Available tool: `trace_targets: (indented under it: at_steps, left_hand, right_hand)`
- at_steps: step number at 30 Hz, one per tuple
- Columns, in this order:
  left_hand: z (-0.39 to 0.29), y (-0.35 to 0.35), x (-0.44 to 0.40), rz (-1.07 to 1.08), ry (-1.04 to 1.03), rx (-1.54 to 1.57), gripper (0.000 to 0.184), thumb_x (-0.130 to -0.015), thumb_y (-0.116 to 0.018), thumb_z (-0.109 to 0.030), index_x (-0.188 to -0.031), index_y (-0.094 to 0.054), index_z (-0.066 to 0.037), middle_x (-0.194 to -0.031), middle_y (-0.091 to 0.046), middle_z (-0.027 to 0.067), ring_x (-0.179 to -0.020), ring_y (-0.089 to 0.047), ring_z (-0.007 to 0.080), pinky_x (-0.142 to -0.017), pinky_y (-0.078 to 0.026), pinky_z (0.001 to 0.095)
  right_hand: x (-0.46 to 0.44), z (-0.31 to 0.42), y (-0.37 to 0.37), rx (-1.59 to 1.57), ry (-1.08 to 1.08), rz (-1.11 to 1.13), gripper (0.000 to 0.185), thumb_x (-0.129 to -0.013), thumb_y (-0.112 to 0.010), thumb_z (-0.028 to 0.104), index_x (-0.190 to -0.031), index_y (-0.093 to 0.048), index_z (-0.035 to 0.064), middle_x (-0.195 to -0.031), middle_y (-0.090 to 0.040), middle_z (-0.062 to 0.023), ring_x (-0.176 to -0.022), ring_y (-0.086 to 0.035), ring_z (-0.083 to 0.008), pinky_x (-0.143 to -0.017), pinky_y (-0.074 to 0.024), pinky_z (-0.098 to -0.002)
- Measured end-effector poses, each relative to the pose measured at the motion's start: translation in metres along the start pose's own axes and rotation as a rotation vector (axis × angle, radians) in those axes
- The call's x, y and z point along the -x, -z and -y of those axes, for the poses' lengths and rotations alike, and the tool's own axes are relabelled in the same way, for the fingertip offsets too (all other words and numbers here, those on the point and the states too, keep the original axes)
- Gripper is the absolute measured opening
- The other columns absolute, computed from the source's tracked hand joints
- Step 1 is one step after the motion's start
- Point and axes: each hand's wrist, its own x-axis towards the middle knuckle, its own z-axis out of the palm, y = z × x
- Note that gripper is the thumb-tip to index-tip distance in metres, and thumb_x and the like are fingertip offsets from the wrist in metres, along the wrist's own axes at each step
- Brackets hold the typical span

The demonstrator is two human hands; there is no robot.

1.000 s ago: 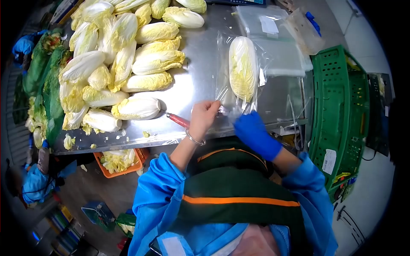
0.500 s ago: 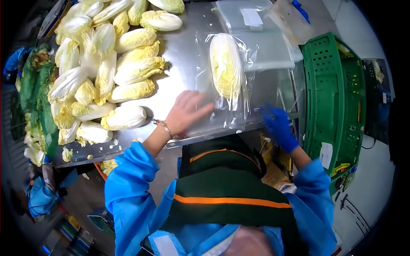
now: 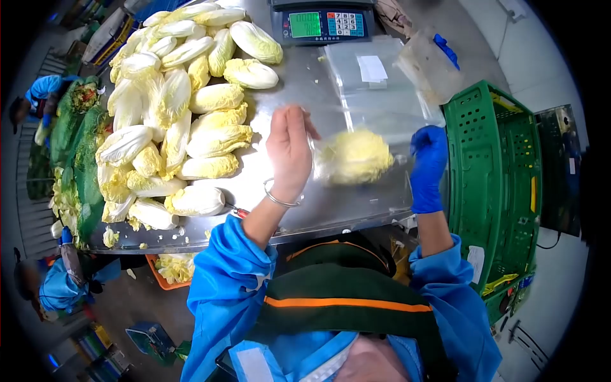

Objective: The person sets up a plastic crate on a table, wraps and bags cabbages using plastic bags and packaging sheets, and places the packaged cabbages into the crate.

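The left hand (image 3: 289,149) is bare, with its fingers close together, half bent and pointing away from the body; I cannot tell if they grasp anything. The right hand (image 3: 429,167) wears a blue glove, and its fingers are curled inward; whether they pinch something is also not visible.

Between the two hands is the cabbage (image 3: 361,156), blurred. Its long axis runs crosswise, from the left fingers to the right fingers, roughly along the near edge of the bench (image 3: 347,207). The yellow leafy end points to the right fingers, with a gap before the glove. The other end is paler and just beside the left hand; contact there is unclear. Whether the cabbage rests on the bench or is slightly raised, I cannot tell.

Nearer to the body than both hands, a strip of bare metal lies between the cabbage and the bench edge. A red handle (image 3: 240,212) is left of the left wrist, near this edge. The green crate (image 3: 472,130) stands just to the right of the right fingers and limits the room on that side. To the left of the left fingers lies the heap (image 3: 175,95) of cabbages. Beyond the fingers are flat clear bags (image 3: 375,95), and farther, the scale (image 3: 328,25).
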Motion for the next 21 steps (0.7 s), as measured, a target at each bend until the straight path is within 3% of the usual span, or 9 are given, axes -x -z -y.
trace_targets:
  at_steps: [2, 7, 8, 10, 11, 13, 17, 18, 21]
  left_hand:
    - [0.002, 0.005, 0.009, 0.01, 0.116, -0.093, 0.022, -0.096, -0.04, -0.018, -0.089, -0.05, -0.001, -0.062, -0.048, 0.0022, -0.05, -0.047, 0.007, -0.047, -0.038, 0.0218]
    - [-0.03, 0.015, 0.059, 0.062, 0.632, -0.266, 0.029, -0.096, -0.04, -0.025, -0.082, -0.052, -0.002, -0.053, -0.042, -0.001, -0.044, -0.041, 0.0054, -0.042, -0.034, 0.0212]
    - [-0.002, 0.035, 0.082, 0.226, 0.228, -0.513, 0.03, -0.096, -0.041, -0.025, -0.082, -0.053, -0.003, -0.052, -0.043, -0.0009, -0.044, -0.041, 0.0054, -0.042, -0.033, 0.0206]
    - [-0.019, 0.043, 0.107, 0.268, 1.079, -0.119, 0.03, -0.095, -0.042, -0.026, -0.08, -0.054, -0.004, -0.053, -0.044, -0.0005, -0.044, -0.041, 0.0057, -0.042, -0.034, 0.021]
    - [-0.006, 0.051, 0.122, 0.354, 1.171, -0.142, 0.029, -0.095, -0.044, -0.027, -0.08, -0.054, -0.004, -0.053, -0.045, -0.0005, -0.044, -0.042, 0.0058, -0.041, -0.035, 0.0218]
    - [0.005, 0.051, 0.122, 0.587, 1.399, -0.143, 0.031, -0.094, -0.046, -0.029, -0.08, -0.055, -0.003, -0.055, -0.048, -0.0006, -0.046, -0.044, 0.0056, -0.041, -0.037, 0.0208]
    - [0.005, 0.045, 0.108, 0.807, 0.757, -0.808, 0.042, -0.086, -0.054, -0.017, -0.123, -0.042, 0.0, -0.093, -0.059, 0.0157, -0.061, -0.061, 0.0202, -0.053, -0.048, 0.0294]
    - [0.009, 0.042, 0.108, 0.915, 0.488, -0.922, 0.065, -0.08, -0.056, -0.01, -0.136, -0.024, -0.002, -0.121, -0.045, 0.0255, -0.089, -0.06, 0.0332, -0.071, -0.05, 0.0392]
    - [0.04, 0.032, 0.109, 1.065, -0.221, -1.105, 0.066, -0.079, -0.055, -0.008, -0.136, -0.024, -0.001, -0.133, -0.032, 0.0267, -0.109, -0.048, 0.0403, -0.089, -0.043, 0.0421]
  right_hand:
    - [0.002, -0.002, -0.01, -0.066, -0.177, -0.24, 0.029, -0.089, -0.056, 0.022, -0.065, -0.043, 0.012, -0.056, -0.037, 0.0045, -0.05, -0.037, -0.0061, -0.046, -0.0289, -0.0238]
    - [0.057, 0.023, 0.048, 0.552, -0.361, -0.005, 0.028, -0.088, -0.058, 0.021, -0.063, -0.049, 0.011, -0.057, -0.041, 0.0033, -0.051, -0.038, -0.0043, -0.046, -0.0307, -0.0237]
    - [0.068, 0.026, 0.062, 0.601, -0.519, 0.168, 0.023, -0.086, -0.059, 0.021, -0.067, -0.052, 0.0094, -0.058, -0.045, 0.0022, -0.052, -0.041, -0.0052, -0.047, -0.0329, -0.0243]
    - [0.084, 0.018, 0.094, 0.703, -0.745, 0.684, 0.016, -0.083, -0.061, 0.02, -0.075, -0.059, 0.0059, -0.061, -0.051, -0.0016, -0.058, -0.048, -0.0086, -0.052, -0.039, -0.0263]
    - [0.091, 0.007, 0.108, 0.744, -0.791, 1.031, 0.016, -0.081, -0.062, 0.02, -0.081, -0.061, 0.0039, -0.064, -0.055, -0.0043, -0.062, -0.053, -0.0112, -0.057, -0.0429, -0.0277]
    - [0.103, 0.005, 0.089, 0.672, -1.105, 0.976, 0.022, -0.08, -0.062, 0.02, -0.092, -0.061, 0.0015, -0.072, -0.058, -0.01, -0.073, -0.059, -0.0172, -0.067, -0.0463, -0.0313]
    - [0.106, -0.012, 0.099, 0.57, -0.474, 0.846, 0.049, -0.08, -0.065, 0.024, -0.122, -0.049, 0.0049, -0.117, -0.052, -0.0166, -0.105, -0.053, -0.0258, -0.087, -0.0439, -0.0336]
    - [0.098, -0.012, 0.096, 0.678, -0.433, 0.962, 0.064, -0.076, -0.069, 0.022, -0.131, -0.04, 0.0052, -0.128, -0.042, -0.0181, -0.117, -0.045, -0.0291, -0.099, -0.0364, -0.0365]
    - [0.102, -0.057, 0.075, 0.513, -0.288, 0.876, 0.087, -0.069, -0.077, 0.024, -0.137, -0.025, 0.0048, -0.132, -0.038, -0.0187, -0.123, -0.039, -0.0283, -0.104, -0.0293, -0.0378]
